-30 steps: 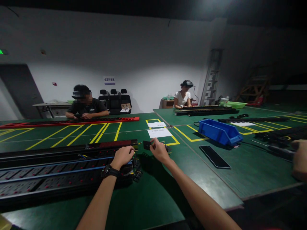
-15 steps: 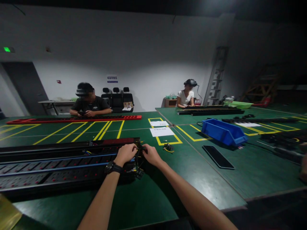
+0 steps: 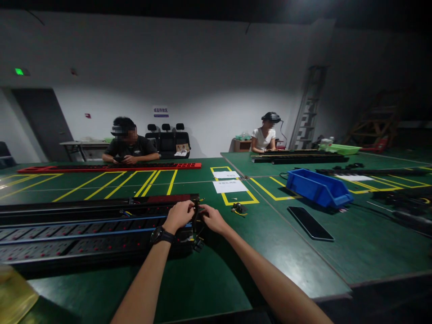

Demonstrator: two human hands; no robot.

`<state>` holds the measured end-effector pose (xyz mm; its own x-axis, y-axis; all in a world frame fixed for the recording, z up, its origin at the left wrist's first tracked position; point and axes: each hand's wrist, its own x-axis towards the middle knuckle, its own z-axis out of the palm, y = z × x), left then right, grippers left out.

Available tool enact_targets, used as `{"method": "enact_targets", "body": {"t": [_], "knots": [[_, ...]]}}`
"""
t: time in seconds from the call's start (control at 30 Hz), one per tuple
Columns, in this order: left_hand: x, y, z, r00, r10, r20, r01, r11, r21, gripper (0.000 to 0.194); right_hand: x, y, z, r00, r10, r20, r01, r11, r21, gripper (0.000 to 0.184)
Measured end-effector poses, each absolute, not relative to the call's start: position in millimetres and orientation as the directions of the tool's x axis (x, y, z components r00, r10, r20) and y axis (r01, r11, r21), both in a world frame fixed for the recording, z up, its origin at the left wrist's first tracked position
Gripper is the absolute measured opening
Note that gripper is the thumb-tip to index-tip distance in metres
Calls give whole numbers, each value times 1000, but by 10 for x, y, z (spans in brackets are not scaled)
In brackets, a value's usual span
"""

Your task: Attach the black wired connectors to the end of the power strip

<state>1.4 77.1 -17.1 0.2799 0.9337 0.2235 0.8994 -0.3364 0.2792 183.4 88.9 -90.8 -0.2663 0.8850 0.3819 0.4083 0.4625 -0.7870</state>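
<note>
Head view: long black metal housing (image 3: 101,208), ten o'clock.
Left hand (image 3: 179,216): narrow, grip unclear.
Right hand (image 3: 213,219): pinching thin black plate (image 3: 196,213).
Risk: tilt snagging yellow wire (image 3: 202,199).

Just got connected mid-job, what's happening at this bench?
The left hand and right hand are close together at the near right end of the long black bars, with their fingers at a small dark piece; whether it is fastened is too small to tell. A phone and a blue bin sit to the right. Across the tables, two people in headsets, one on the left and one on the right, have their hands on work too.
</note>
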Motion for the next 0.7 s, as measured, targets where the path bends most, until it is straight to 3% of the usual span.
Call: {"method": "enact_targets", "body": {"t": [0.23,0.47,0.7], "knots": [[2,794,-182,270,932,241,896,-335,292,30,1827,963,-973,-348,876,335,219,424,-879,78],[-7,813,-181,236,945,228,913,-296,281,31,1833,952,-919,-407,847,341,188,443,-876,85],[-14,826,-194,267,939,215,910,-319,264,32,1857,922,-916,-399,830,390,259,511,-820,80]]}}
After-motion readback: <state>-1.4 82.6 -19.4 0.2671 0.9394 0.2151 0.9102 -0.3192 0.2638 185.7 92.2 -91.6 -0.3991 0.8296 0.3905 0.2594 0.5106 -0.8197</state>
